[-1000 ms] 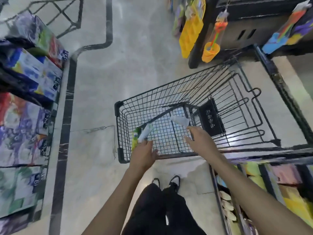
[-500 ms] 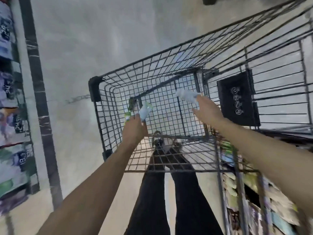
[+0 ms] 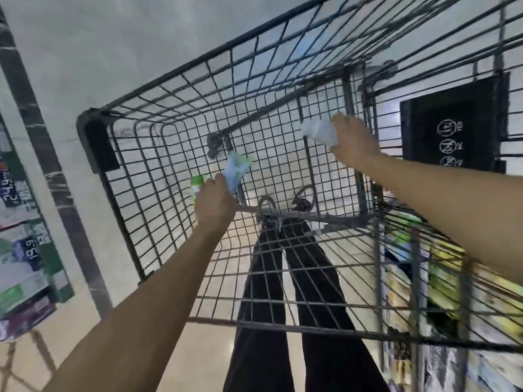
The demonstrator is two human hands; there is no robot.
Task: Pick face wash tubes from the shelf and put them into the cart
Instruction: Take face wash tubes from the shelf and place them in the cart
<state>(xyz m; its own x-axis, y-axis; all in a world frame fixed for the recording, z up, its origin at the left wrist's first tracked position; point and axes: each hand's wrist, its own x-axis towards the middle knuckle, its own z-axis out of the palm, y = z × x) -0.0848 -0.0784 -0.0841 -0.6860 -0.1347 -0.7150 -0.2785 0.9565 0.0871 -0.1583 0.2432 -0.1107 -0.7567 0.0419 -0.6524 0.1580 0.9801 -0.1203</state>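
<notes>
Since 0.5 s ago: both hands lower, deeper inside the cart (image 3: pixel 93 137); view closer. Left hand (image 3: pixel 213 202) curled in a grip around two tubes: pale blue-white tube (image 3: pixel 235 172) sticking up past the fingers, green-capped tube (image 3: pixel 197 183) at its left side. Right hand (image 3: pixel 352 142) grips a white tube (image 3: pixel 318 132), which projects left from the fingers, near the cart's right wall. Neither tube rests on the cart floor.

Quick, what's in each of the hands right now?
Left hand: closed around a blue-and-white tube and a green-capped tube.
Right hand: closed around a white tube.
</notes>
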